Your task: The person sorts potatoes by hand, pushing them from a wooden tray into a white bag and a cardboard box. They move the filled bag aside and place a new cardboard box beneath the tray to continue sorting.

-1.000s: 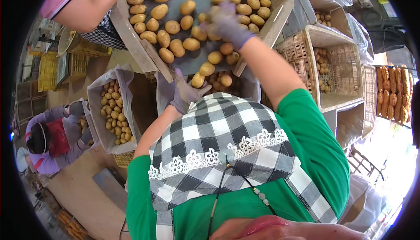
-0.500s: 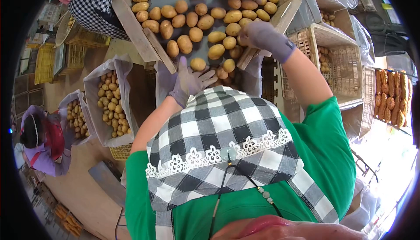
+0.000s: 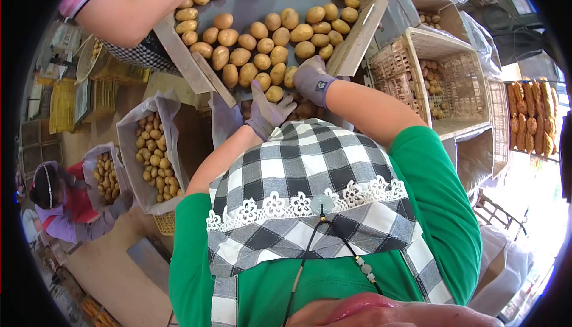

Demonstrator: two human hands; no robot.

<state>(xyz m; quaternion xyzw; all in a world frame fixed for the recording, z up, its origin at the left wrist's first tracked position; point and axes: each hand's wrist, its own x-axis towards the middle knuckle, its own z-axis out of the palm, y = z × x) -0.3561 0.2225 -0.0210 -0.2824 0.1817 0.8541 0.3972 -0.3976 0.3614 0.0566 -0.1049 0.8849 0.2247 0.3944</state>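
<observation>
Yellow-brown potatoes (image 3: 262, 61) lie on the grey bed of a wood-sided sorting tray (image 3: 249, 0) in front of me. My left hand (image 3: 268, 114), in a pale purple glove, is at the tray's near mouth with its fingers spread, beside a potato (image 3: 274, 93) at the lip. On the mouth's right side, my right hand (image 3: 312, 80), gloved too, is against the nearest potatoes. Its back faces me and its fingers are mostly hidden, so any grip cannot be made out. More potatoes show dimly below the mouth, between my hands.
At the upper left a co-worker's bare arm (image 3: 122, 14) reaches over the tray. Lined crates of potatoes (image 3: 156, 154) stand on the left, near another person in a red apron (image 3: 74, 196). A pale plastic crate (image 3: 459, 83) holding some potatoes is at the right.
My right hand has moved left and toward me, down to the tray's mouth, and the potatoes there have shifted. The co-worker's gloved hand has left the far right; an arm now shows at upper left.
</observation>
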